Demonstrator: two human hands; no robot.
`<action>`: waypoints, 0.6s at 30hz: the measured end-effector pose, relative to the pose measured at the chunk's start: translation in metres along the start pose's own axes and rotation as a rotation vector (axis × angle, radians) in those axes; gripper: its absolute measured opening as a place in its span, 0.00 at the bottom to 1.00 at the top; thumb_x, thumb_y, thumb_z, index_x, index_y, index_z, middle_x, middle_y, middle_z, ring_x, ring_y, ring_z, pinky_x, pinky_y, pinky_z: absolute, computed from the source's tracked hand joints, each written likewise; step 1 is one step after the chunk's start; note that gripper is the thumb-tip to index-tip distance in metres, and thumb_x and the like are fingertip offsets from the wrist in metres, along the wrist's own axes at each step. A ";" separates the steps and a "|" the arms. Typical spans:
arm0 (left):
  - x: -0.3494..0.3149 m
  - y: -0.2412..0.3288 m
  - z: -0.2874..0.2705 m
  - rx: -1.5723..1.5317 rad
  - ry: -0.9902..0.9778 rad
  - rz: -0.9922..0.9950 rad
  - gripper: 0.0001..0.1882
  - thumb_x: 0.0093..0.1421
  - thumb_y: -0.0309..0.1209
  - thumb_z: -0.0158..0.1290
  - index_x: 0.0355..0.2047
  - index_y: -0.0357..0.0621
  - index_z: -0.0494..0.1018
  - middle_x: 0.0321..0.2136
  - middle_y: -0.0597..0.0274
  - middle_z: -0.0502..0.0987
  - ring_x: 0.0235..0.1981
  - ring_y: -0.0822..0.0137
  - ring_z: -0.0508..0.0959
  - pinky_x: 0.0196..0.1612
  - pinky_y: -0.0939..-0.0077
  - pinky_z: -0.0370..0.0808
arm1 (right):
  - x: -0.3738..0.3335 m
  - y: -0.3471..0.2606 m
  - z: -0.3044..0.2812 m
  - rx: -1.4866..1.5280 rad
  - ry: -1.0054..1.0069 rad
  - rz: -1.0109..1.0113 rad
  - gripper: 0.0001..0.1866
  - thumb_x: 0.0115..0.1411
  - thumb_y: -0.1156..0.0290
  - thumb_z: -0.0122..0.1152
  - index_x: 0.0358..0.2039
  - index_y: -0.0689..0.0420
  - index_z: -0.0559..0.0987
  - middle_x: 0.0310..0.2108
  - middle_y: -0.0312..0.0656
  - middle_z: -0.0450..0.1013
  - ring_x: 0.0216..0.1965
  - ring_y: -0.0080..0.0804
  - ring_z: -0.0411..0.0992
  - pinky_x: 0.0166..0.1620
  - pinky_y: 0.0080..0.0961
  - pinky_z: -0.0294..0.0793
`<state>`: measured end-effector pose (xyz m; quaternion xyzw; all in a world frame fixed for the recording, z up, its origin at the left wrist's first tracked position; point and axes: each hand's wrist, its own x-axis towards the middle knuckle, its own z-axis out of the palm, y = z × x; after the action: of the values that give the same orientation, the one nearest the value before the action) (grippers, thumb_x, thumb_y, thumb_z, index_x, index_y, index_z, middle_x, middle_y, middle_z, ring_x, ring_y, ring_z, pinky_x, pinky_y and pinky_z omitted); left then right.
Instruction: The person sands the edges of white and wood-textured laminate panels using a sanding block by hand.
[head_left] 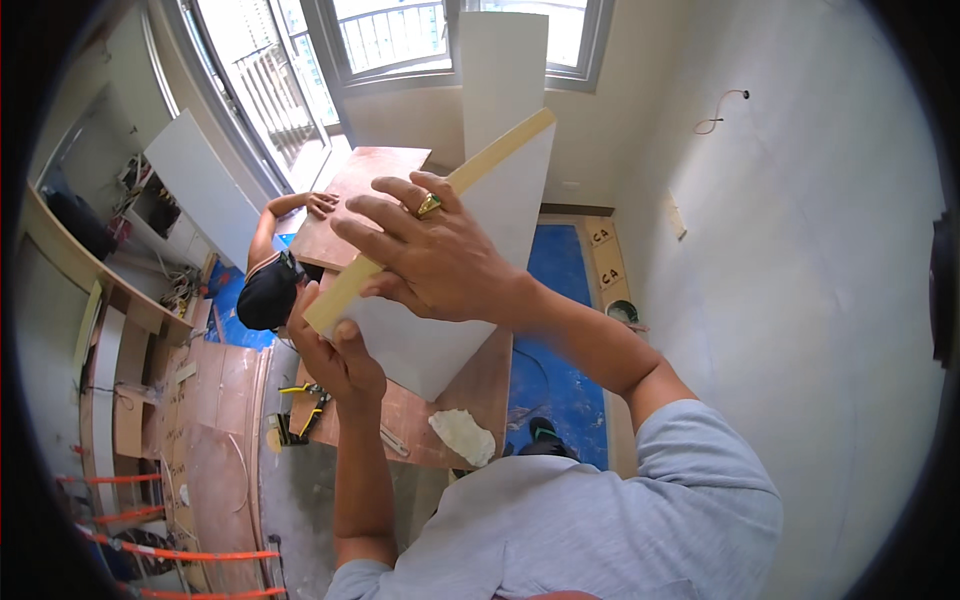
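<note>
A white panel (430, 350) with a pale yellow strip (503, 150) along its upper edge stands tilted in front of me. My left hand (345, 370) holds the strip's near-left end, thumb on one side and fingers on the other. Farther along, my right hand (440, 250), wearing a ring, is closed over the same edge, its fingers reaching across the strip and its thumb below. Whether the strip is fixed to the panel, I cannot tell. Beneath lies a brown plywood surface (475, 385) with a whitish lump (463, 437) and a slim cutter-like tool (394, 440).
Beyond the panel, a person in a black cap (268, 295) rests a hand (322, 204) on a plywood sheet (375, 180). Yellow-handled pliers (312, 400) lie left of my left forearm. Blue sheeting (560, 330) covers floor at right. Orange-red bars (180, 550) stand lower left.
</note>
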<state>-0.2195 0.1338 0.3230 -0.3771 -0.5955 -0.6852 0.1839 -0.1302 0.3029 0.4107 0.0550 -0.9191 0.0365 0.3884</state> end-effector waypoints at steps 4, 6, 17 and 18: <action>-0.009 -0.005 0.007 0.100 0.007 -0.019 0.34 0.75 0.56 0.47 0.58 0.31 0.66 0.49 0.52 0.73 0.51 0.61 0.74 0.57 0.63 0.70 | -0.005 0.015 0.004 0.022 0.000 -0.005 0.38 0.68 0.36 0.54 0.70 0.47 0.70 0.69 0.43 0.66 0.74 0.43 0.57 0.76 0.52 0.45; -0.008 -0.005 0.007 0.123 0.009 -0.034 0.36 0.75 0.58 0.46 0.59 0.32 0.66 0.50 0.53 0.73 0.51 0.63 0.74 0.57 0.64 0.71 | -0.006 0.035 0.005 -0.038 -0.031 0.017 0.39 0.68 0.35 0.52 0.70 0.48 0.70 0.70 0.43 0.65 0.75 0.42 0.56 0.77 0.52 0.42; -0.007 -0.012 0.006 0.245 0.070 0.006 0.38 0.75 0.60 0.44 0.64 0.34 0.65 0.55 0.53 0.73 0.56 0.63 0.73 0.60 0.65 0.70 | -0.073 0.244 -0.023 0.233 0.484 0.436 0.38 0.73 0.41 0.52 0.73 0.56 0.66 0.77 0.44 0.56 0.73 0.50 0.60 0.74 0.49 0.54; -0.007 -0.019 0.002 0.252 0.055 -0.015 0.39 0.75 0.61 0.44 0.66 0.34 0.64 0.58 0.53 0.72 0.58 0.62 0.72 0.61 0.65 0.69 | -0.076 0.256 -0.021 0.633 0.643 0.537 0.38 0.73 0.42 0.54 0.72 0.56 0.67 0.76 0.46 0.58 0.72 0.52 0.62 0.72 0.46 0.60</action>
<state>-0.2277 0.1382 0.3049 -0.3276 -0.6744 -0.6164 0.2408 -0.0957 0.5640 0.3639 -0.0819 -0.6793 0.4256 0.5923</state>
